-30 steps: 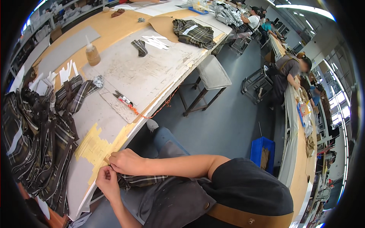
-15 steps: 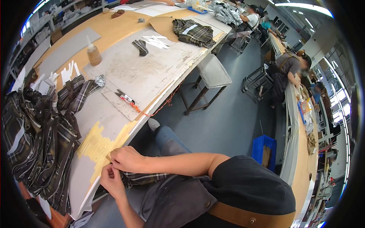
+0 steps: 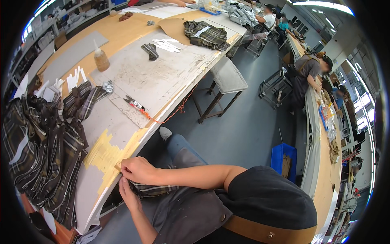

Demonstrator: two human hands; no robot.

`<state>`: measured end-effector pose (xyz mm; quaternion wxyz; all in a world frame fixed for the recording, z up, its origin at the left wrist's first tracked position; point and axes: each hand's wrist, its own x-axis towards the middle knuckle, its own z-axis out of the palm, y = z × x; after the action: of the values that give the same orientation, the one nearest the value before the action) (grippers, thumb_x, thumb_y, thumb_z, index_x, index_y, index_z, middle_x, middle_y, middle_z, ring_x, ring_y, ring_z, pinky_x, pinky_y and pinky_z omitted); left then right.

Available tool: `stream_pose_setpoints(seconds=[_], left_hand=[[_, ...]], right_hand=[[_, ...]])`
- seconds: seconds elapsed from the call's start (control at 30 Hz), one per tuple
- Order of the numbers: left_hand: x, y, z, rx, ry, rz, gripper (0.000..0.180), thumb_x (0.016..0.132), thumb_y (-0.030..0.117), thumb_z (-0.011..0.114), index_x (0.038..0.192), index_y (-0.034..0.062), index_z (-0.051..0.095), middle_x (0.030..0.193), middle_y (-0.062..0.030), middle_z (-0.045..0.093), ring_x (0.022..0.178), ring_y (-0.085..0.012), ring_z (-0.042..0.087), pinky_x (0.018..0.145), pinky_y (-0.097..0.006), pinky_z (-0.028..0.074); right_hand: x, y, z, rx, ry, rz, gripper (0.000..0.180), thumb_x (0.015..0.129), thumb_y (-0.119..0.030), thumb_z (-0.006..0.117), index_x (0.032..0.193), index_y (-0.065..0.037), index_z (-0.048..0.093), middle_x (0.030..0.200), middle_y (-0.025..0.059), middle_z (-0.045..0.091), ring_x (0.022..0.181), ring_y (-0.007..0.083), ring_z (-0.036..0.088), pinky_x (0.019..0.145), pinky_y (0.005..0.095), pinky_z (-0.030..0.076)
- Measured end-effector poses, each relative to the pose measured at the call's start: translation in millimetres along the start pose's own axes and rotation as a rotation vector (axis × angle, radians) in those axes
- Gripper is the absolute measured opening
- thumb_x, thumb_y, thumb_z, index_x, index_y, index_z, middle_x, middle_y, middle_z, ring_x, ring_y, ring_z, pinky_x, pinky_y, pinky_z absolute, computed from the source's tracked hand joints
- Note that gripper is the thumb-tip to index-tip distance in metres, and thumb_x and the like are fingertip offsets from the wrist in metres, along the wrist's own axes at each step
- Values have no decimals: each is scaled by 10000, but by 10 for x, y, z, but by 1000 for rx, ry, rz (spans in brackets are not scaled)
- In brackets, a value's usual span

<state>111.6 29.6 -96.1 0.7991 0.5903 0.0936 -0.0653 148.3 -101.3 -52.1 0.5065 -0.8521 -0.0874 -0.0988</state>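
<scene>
- Right hand [image 3: 138,170] pinches the plaid strip [image 3: 152,188] against the table [image 3: 91,191] edge, fingers closed.
- Left hand [image 3: 128,194], at 6 o'clock, grips it below; keep it taut and flat.

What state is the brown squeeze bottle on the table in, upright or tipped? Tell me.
Upright. The squeeze bottle stands on its base on the grey sheet, with its pointed white nozzle straight up.

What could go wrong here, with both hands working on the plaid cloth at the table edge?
1. The small dark plaid fabric piece hangs off the table edge under the right hand and left hand; it might slip down.
2. The orange cord dangles near the knees and could snag.
</scene>
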Motion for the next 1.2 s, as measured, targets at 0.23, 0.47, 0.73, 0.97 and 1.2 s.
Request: stream_pose_setpoints(seconds=[0.23,0.47,0.73,0.97,1.2], left_hand=[[157,-109,-225,-154,-250,-78,330,981,204,503,1182,-54,548,1135,-98,616,1026,-135,573,908,-288,431],[227,-149,-244,-271,-170,-73,268,930,131,583,1144,-28,565,1120,-91,627,1027,-139,584,904,-277,443],[207,-96,-189,-259,-172,-67,276,925,134,589,1146,-29,568,1117,-96,629,1035,-144,583,908,-278,445],[214,-118,-147,-239,-158,-54,303,928,138,584,1174,-38,557,1132,-97,621,1037,-147,582,913,-284,444],[222,-89,-130,-264,-122,-95,302,931,84,556,1198,-55,536,1130,-89,609,1025,-139,578,901,-276,447]], right_hand=[[-13,7,14,4,9,36,124,783,-98,655,776,6,587,670,161,637,635,331,643,575,389,507],[-3,-31,18,-22,11,53,118,782,-96,645,773,5,586,662,162,632,628,338,638,572,398,503],[-20,-31,30,27,29,33,109,772,-89,641,771,4,584,660,158,632,621,334,638,559,395,499],[5,-33,1,-52,18,56,136,780,-120,651,756,-1,590,644,155,629,616,330,640,563,396,504],[-44,-47,-93,36,10,24,171,788,-173,678,785,-15,616,666,147,635,604,299,641,564,371,507]])
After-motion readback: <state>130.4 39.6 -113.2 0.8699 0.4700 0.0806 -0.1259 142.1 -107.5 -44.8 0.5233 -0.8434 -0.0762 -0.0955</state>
